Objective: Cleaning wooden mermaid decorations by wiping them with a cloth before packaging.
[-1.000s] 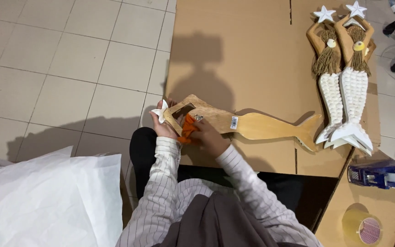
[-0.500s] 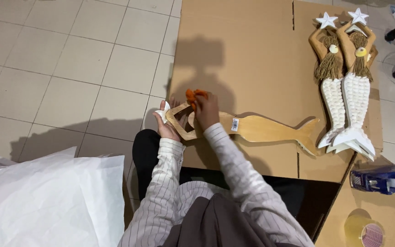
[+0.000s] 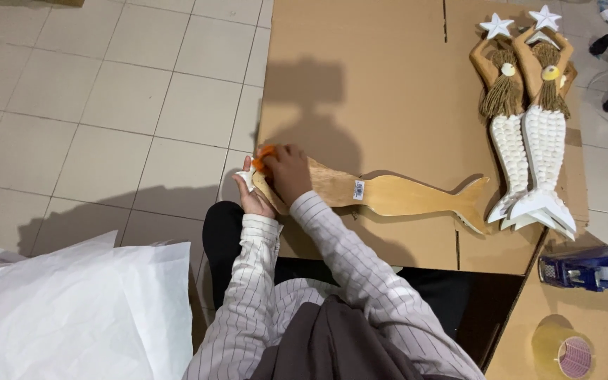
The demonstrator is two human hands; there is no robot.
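smooth pale wood is what we are working on: a flat, unpainted mermaid cut-out (image 3: 388,193) is lying face down on the brown cardboard sheet (image 3: 381,91), its forked tail pointing right and its head end hanging over the cardboard's left edge, above the grey floor tiles (image 3: 93,105); a small white label is sitting on its middle; our left hand (image 3: 253,198) is cupping the head end from below, fingers curled round it by the white starfish tip (image 3: 245,179); our right hand (image 3: 288,172) is pressing down on the wood, closed loosely over a small orange piece (image 3: 265,156), whose exact shape we cannot tell; striped shirt sleeves are running back toward us; two finished mermaids (image 3: 526,127) are lying side by side at the cardboard's far right, with scaly white tails, stringy fibre hair and white stars held overhead; crinkled white paper (image 3: 72,317) is billowing at lower left; a blue tape dispenser (image 3: 589,269) and a clear yellowish tape roll (image 3: 561,348) are resting at lower right.
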